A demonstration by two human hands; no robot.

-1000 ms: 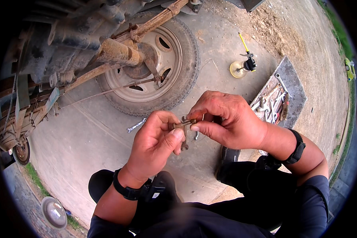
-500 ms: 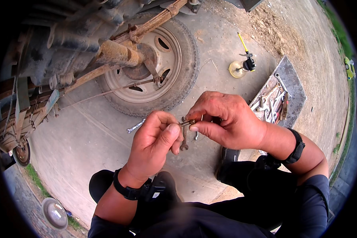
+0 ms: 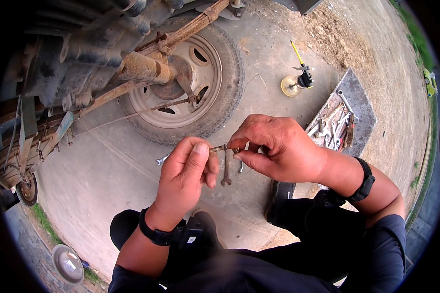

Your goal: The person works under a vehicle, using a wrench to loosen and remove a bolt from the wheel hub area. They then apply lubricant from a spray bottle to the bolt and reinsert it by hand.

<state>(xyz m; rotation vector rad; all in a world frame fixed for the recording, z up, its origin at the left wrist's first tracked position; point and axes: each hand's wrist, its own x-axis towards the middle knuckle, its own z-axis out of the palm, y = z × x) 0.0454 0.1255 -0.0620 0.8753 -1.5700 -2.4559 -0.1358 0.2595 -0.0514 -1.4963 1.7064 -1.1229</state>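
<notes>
My left hand (image 3: 183, 171) pinches a short metal bolt (image 3: 219, 148) between thumb and curled fingers, its shank pointing toward my right hand. With thumb and fingertips, my right hand (image 3: 281, 146) grips a small rusty nut (image 3: 236, 150) at the bolt's end. Whether the nut sits on the thread or just touches it, I cannot tell. Beneath the hands on the concrete lies a rusty open-end wrench (image 3: 226, 171). A silver wrench (image 3: 162, 159) is partly hidden behind my left hand, and the end of another silver tool (image 3: 241, 167) shows beside the rusty one.
A wheel with a tire (image 3: 232, 83) and a rusty axle (image 3: 144, 68) fill the upper left under a vehicle. An oil can with a yellow spout (image 3: 292, 85) stands beyond my right hand. A metal tray (image 3: 364, 105) of wrenches lies to the right. A hubcap-like dish (image 3: 67, 263) rests lower left.
The hands have drawn slightly apart, so more of the bolt shows between them. My left hand has shifted a little left, covering more of the silver wrench.
</notes>
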